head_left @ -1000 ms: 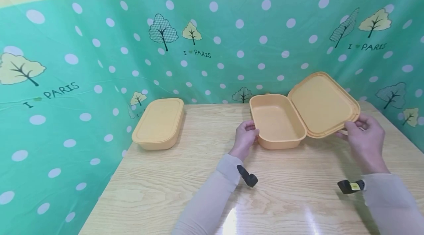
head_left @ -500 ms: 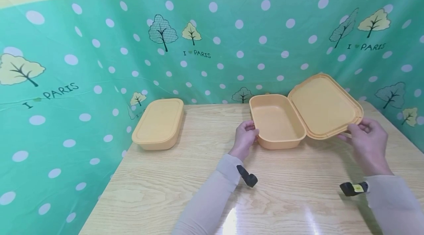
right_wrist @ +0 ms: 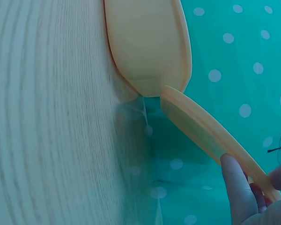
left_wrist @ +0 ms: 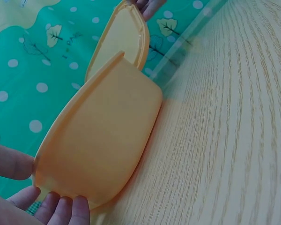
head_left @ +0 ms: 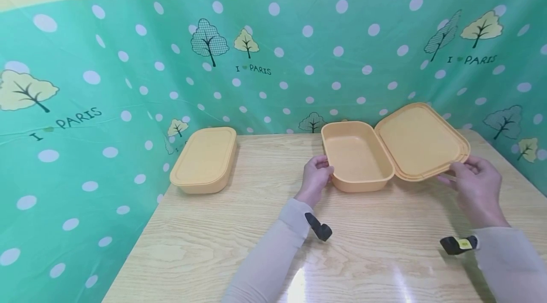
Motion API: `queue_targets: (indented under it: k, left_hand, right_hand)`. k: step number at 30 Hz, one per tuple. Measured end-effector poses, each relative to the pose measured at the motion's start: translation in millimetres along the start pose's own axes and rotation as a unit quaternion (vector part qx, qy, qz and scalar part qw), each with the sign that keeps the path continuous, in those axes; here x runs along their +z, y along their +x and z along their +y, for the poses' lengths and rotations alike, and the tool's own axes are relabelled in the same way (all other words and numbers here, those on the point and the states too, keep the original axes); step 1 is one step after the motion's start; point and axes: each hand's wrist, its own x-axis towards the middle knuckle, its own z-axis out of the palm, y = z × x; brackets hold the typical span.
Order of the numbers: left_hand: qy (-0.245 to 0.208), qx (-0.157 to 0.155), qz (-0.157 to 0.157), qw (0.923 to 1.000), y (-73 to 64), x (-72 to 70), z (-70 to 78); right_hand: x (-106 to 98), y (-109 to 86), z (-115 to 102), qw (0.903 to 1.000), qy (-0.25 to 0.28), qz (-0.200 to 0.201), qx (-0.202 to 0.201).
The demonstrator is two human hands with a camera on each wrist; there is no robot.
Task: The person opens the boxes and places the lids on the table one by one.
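An uncovered, empty orange-yellow plastic container point(head_left: 359, 153) stands at the back right of the table. My left hand point(head_left: 315, 179) holds its left side by the front corner; in the left wrist view the thumb is at the rim and the fingertips point(left_wrist: 79, 208) lie against the wall. Tilted beside the container is its lid point(head_left: 420, 141), inner side showing, its left edge against or very near the container's right rim. My right hand point(head_left: 478, 189) pinches the lid's front right corner, thumb on one face and fingers on the other, as the right wrist view shows.
A second container of the same colour, with its lid on point(head_left: 205, 158), sits at the back left of the wooden table point(head_left: 205, 246). Behind the table hangs a green dotted curtain point(head_left: 282, 56), close to the container and the lid.
My right hand has moved slightly right and down with the lid, which now leans lower and flatter. The left hand and both containers look the same.
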Motion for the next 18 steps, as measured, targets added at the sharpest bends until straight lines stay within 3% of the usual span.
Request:
queue_targets:
  k: [6, 18]
  left_hand:
    - [0.003, 0.0, 0.0, 1.0, -1.6, 0.5, 1.3]
    - [0.001, -0.004, -0.006, 1.0, -2.0, 1.0, 2.4]
  right_hand:
    - [-2.1, 0.9, 1.0, 0.9999, 0.012, 0.003, -0.003]
    - [-5.6, 6.1, 7.9, 0.9998, -0.012, 0.013, 0.01]
